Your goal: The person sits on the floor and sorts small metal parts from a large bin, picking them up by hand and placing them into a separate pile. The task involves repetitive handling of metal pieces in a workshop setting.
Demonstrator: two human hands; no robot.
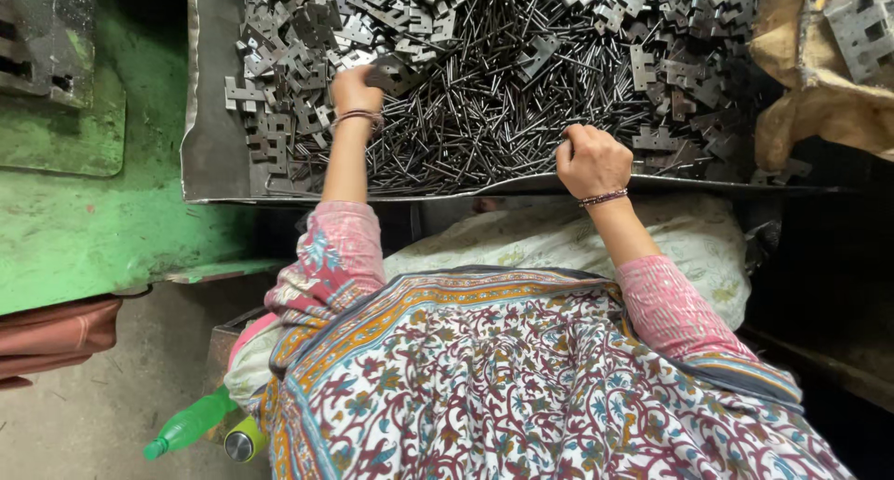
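Note:
A large metal tray (pixel 207 135) holds a heap of thin dark steel pins (pixel 484 89) ringed by several flat notched hinge plates (pixel 279 61). My left hand (pixel 354 91) reaches into the left part of the heap and grips a dark hinge plate (pixel 389 72) between its fingers. My right hand (pixel 590 160) rests at the tray's near edge, fingers curled shut over a few pins. Both wrists wear thin bangles.
A green machine body (pixel 84 210) stands on the left. A brown sack (pixel 810 80) with more plates sits at the right. A patterned cloth covers my lap (pixel 521 378). A green bottle (pixel 191 424) and a small can (pixel 244 441) lie on the floor.

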